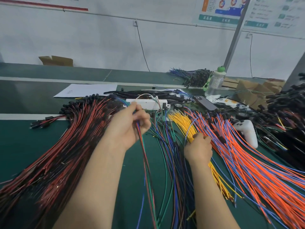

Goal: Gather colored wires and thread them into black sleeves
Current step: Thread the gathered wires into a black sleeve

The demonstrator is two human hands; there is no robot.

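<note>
Raised above the green work mat (24,138) in the left hand (130,126): a thin held bundle (143,149) of red, green and blue wires, clenched between curled fingers and thumb, upper ends projecting past the fingers, loose ends trailing down toward the near edge. Lowered onto the yellow wires (183,121): the right hand (198,148), fingers curled into the strands at the border with the orange-and-blue wires (239,156); exact strand pinched not discernible. Between both forearms: loose green and blue wires (168,156), flat on the mat. Fanned out at far left: red-and-black wires (57,146) with black end pieces. Behind the hands: white power strip (148,102), with black sleeves (148,93) piled just beyond it. Right of the strip: dark phone (206,103), clear water bottle (214,83), white game controller (247,131) against the orange-and-blue wires.
</note>
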